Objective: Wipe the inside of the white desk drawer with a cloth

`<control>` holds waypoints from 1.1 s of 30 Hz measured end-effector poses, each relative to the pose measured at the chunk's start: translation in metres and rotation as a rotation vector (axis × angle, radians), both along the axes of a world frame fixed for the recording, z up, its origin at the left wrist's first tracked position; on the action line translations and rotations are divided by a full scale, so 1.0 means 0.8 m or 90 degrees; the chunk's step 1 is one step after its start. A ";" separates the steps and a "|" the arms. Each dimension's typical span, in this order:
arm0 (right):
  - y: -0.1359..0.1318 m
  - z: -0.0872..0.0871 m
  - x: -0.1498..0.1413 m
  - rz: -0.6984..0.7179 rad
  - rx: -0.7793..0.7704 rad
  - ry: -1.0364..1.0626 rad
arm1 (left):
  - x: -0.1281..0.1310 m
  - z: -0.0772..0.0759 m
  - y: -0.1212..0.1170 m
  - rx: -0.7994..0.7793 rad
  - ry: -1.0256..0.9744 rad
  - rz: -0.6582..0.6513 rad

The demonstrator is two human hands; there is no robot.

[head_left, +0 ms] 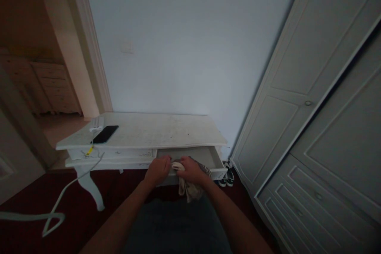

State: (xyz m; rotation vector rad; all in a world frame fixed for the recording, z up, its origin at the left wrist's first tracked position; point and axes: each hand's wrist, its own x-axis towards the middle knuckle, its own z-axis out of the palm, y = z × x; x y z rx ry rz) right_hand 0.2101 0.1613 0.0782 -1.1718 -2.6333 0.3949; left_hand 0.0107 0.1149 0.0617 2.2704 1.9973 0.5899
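A brown and beige cloth (pixel 190 191) hangs bunched in front of a pulled-out white drawer (pixel 218 171). My right hand (pixel 192 170) is closed around the cloth, whose folds drop below the fingers. Just to the left, my left hand (pixel 158 170) is closed at the cloth's pale edge, with its fingertips partly hidden. Both hands are over the drawer's front edge. Behind them, the drawer's pale inside shows. The cloth's exact kind cannot be made out.
The drawer belongs to a low white table (pixel 160 129). A black phone (pixel 105 134) and a white power strip (pixel 97 123) lie at its left, with a white cable (pixel 64 192) trailing down. Shoes (pixel 228 177) stand beside a grey wardrobe (pixel 276 107). A doorway opens at left.
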 end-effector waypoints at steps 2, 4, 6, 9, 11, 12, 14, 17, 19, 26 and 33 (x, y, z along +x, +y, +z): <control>0.011 0.005 0.042 -0.044 -0.014 -0.002 | 0.003 0.001 0.000 -0.021 0.044 -0.008; 0.018 0.011 0.082 -0.110 -0.018 -0.011 | 0.007 0.002 0.001 -0.041 0.083 -0.012; 0.020 0.014 0.111 -0.163 -0.016 -0.022 | 0.013 0.002 0.002 -0.060 0.116 -0.022; 0.017 0.012 0.113 -0.177 -0.003 -0.037 | 0.018 0.002 0.003 -0.088 0.152 -0.037; 0.012 0.007 0.086 -0.151 0.006 -0.043 | 0.019 0.003 0.003 -0.104 0.162 -0.037; 0.009 0.004 0.067 -0.131 0.009 -0.043 | 0.018 0.003 0.004 -0.112 0.164 -0.032; 0.002 -0.001 0.025 -0.089 0.013 -0.041 | 0.015 0.003 0.004 -0.126 0.163 -0.017; -0.009 -0.003 -0.024 -0.047 0.016 -0.029 | 0.009 0.004 0.003 -0.150 0.156 0.005; -0.014 -0.003 -0.035 -0.041 0.017 -0.018 | 0.007 0.004 0.002 -0.160 0.155 0.010; 0.015 -0.001 0.055 -0.139 0.000 -0.010 | 0.015 0.007 -0.001 -0.139 0.161 -0.017; 0.022 0.003 0.093 -0.223 0.014 -0.042 | 0.019 0.004 0.004 -0.142 0.160 -0.012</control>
